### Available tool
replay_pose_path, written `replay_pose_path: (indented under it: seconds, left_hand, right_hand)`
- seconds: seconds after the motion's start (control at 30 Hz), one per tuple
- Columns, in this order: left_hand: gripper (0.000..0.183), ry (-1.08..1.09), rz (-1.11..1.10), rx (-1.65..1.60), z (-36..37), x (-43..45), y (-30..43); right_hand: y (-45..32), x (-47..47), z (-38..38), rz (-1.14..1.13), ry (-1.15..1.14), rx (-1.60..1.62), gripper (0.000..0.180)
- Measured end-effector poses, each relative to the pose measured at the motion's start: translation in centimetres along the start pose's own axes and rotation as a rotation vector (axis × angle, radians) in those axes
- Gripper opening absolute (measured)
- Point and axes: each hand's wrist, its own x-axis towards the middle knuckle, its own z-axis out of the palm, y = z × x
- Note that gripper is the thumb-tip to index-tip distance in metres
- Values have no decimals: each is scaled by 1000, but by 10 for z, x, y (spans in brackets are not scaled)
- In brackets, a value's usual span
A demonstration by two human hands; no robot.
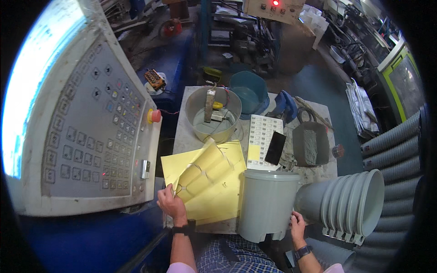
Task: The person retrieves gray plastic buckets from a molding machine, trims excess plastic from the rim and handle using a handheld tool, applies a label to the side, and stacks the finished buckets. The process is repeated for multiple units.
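My left hand (171,201) pinches the raised left edge of a yellow sheet (208,167) with curved outlines on it. Under that sheet lies more yellow paper (218,204) on the worktable. A grey plastic bucket (268,204) with a notched lower edge stands at the table's front, right of the paper. My right hand (297,227) is at the bucket's lower right side, fingers bent; whether it grips the bucket cannot be made out. Just right of it, several nested grey buckets (341,201) lie on their side, open end facing right.
A machine control panel (92,136) with a red stop button (155,116) rises on the left. Behind the paper stand a grey tub (194,126) and a teal tub (248,85). A phone (275,148) lies on printed sheets (261,131), beside a dark container (298,146) of metal pieces.
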Motion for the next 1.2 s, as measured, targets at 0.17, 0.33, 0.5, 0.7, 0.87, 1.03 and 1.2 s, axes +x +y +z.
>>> replay_pose_path:
  seconds: [0.17,0.33,0.5,0.7,0.87,1.03,1.2]
  left_hand:
    - [52,-278,340,-48,-59,-49,14]
    - [50,-234,284,-245,-111,-121,-2]
    - [34,-328,-520,-245,-174,-256,-54]
    - [28,266,-1532,-978,-221,-496,-131]
    - [36,697,-1667,-1457,-240,-685,-139]
    - [28,530,-1241,-292,-272,-775,-113]
    - [30,1018,-1492,-568,-305,-874,-152]
  right_hand:
    - [2,10,-1,-96,90,10,30]
    - [-14,11,-16,-390,152,-38,28]
    - [-52,-6,-17,-770,-137,15,28]
    - [-77,-60,3,-893,-606,116,25]
    - [-68,-116,33,-861,-1026,12,22]
    - [-53,-163,62,-960,-1289,-184,18]
    - [-49,-198,85,-1068,-1516,-368,18]
